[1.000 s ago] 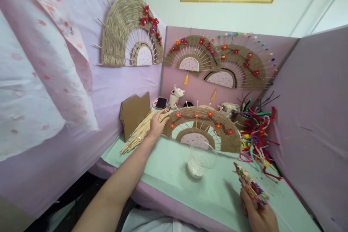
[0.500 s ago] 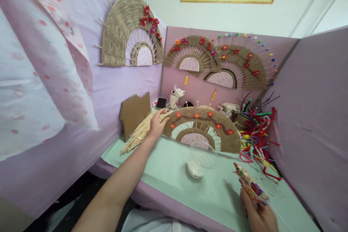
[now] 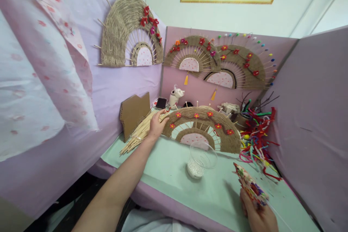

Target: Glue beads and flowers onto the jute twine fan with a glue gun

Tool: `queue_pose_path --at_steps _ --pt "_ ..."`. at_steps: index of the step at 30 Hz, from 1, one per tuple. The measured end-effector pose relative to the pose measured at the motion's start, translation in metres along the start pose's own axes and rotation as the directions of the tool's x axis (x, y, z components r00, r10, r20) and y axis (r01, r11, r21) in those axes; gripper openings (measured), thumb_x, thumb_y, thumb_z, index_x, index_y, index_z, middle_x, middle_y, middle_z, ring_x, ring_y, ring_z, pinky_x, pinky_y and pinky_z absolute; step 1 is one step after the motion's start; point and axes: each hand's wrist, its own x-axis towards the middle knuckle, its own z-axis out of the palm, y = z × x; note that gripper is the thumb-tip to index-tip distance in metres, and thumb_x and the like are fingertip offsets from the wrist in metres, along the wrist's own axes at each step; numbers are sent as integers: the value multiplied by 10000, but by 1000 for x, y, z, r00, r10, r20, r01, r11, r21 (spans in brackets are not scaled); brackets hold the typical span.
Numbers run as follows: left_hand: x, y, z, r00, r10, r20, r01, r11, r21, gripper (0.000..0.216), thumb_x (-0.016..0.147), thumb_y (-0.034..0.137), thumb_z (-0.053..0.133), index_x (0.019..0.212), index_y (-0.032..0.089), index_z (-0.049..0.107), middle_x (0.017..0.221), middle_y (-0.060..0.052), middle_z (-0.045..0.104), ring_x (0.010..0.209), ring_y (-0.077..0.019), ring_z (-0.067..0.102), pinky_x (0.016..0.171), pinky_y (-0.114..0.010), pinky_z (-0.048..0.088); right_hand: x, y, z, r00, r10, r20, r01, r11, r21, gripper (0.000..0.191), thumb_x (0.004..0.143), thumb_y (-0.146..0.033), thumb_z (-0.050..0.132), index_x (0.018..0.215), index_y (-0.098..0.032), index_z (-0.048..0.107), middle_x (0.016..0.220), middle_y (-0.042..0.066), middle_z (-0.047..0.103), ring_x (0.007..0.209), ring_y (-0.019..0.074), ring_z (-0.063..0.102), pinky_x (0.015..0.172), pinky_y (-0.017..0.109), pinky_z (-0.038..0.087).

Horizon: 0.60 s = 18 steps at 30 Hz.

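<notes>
A half-round woven twine fan (image 3: 231, 143) with red flowers leans upright on the table. My left hand (image 3: 157, 125) is at its upper left edge, thumb and fingers curled together; whatever they pinch is too small to make out. White beads cap several stick ends along the fan's top edge. In my right hand (image 3: 258, 214), at the front right, is a flower-patterned glue gun (image 3: 251, 185), its nozzle pointing up and left over the table. Between my hands stands a clear round tub of white beads (image 3: 195, 169), its transparent lid (image 3: 210, 161) beside it.
Thin wooden sticks (image 3: 136, 139) lie on the left by a cardboard piece (image 3: 133, 112). A white animal-shaped figurine (image 3: 175, 98) stands behind the fan. Colourful pipe cleaners (image 3: 262, 145) heap at the right. Pale cloth covers the table (image 3: 163, 163); more woven fans (image 3: 116, 32) hang on the walls.
</notes>
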Motion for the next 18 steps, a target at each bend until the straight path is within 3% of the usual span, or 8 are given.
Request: queue_pose_path --at_steps 8,12,15,16,18 --pt "1 0 -1 999 -44 -27 43 999 -24 551 763 228 656 1283 217 476 1119 -68 647 1096 -208 570 983 -386 393 0 -1 -1 1000 -22 -2 22 1000 -8 362 750 -558 556 792 -217 669 560 21 626 692 258 640 533 283 464" --pt "3 7 -6 987 -34 -154 32 999 -14 517 775 238 646 1266 212 485 1142 -84 624 1084 -200 564 942 -358 404 1 -1 -1 999 -41 -7 41 999 -2 383 743 -568 555 816 -211 674 600 18 648 676 247 638 522 280 461" --pt "0 34 -14 965 31 -260 -31 999 3 303 807 254 611 1101 186 584 999 -64 643 949 -174 588 850 -314 429 1 0 -1 1000 5 -15 -5 1000 -17 411 728 -586 553 823 -207 681 596 22 649 684 258 642 524 287 467" --pt "-2 47 -17 966 60 -251 -63 998 -2 213 820 260 597 1016 178 612 930 -50 645 884 -161 588 802 -293 435 1 1 -1 1000 21 -8 -22 1000 -22 407 724 -587 554 814 -211 682 591 24 649 691 263 644 528 290 469" --pt "-8 79 -22 983 146 -114 -154 986 -58 113 850 262 564 860 176 636 829 -30 646 788 -138 578 730 -258 437 1 2 0 999 35 6 -34 999 -20 387 722 -582 557 785 -221 681 584 27 649 701 271 648 534 295 471"
